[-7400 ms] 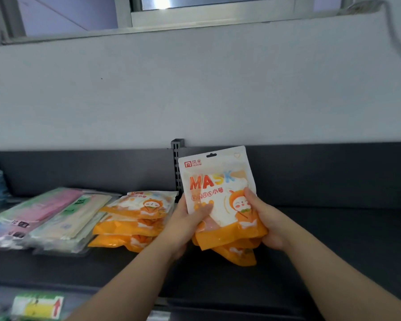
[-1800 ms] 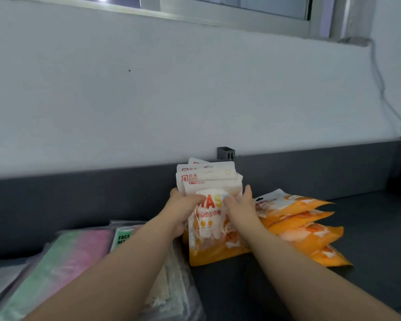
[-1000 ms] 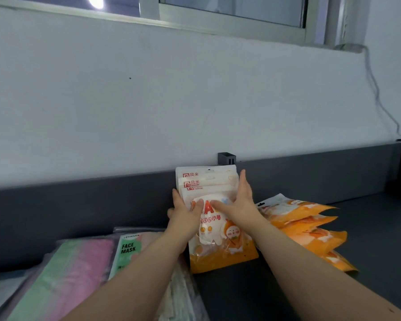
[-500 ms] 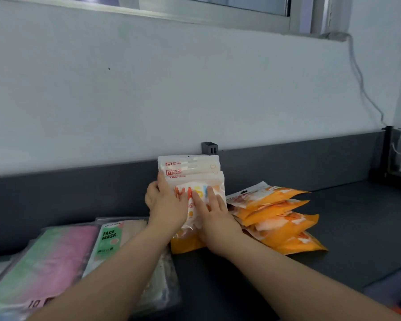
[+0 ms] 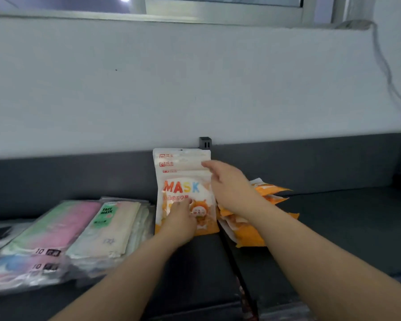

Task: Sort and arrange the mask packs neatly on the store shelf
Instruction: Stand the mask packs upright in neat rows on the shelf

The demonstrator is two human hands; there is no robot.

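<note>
Several orange-and-white "MASK" packs (image 5: 183, 167) stand upright in a tight stack on the dark shelf (image 5: 345, 228), leaning on its back panel. My left hand (image 5: 180, 218) presses flat on the lower front of the front pack. My right hand (image 5: 227, 184) grips the stack's upper right edge, fingertips on the white top strip. Just right of the stack, partly behind my right wrist, more orange packs (image 5: 248, 235) lie flat in a loose, fanned pile.
Left of the stack lie flat piles of pastel packs: a pink-green one (image 5: 63, 225) and a "FACE MASK" pack (image 5: 111, 223). A black bracket (image 5: 205, 142) sticks up behind the stack. A cable (image 5: 387, 72) runs down the white wall at right.
The upright stack now leans against the back panel. My left hand slid down from its side to the lower front; my right hand rose from the front to the upper right edge.
</note>
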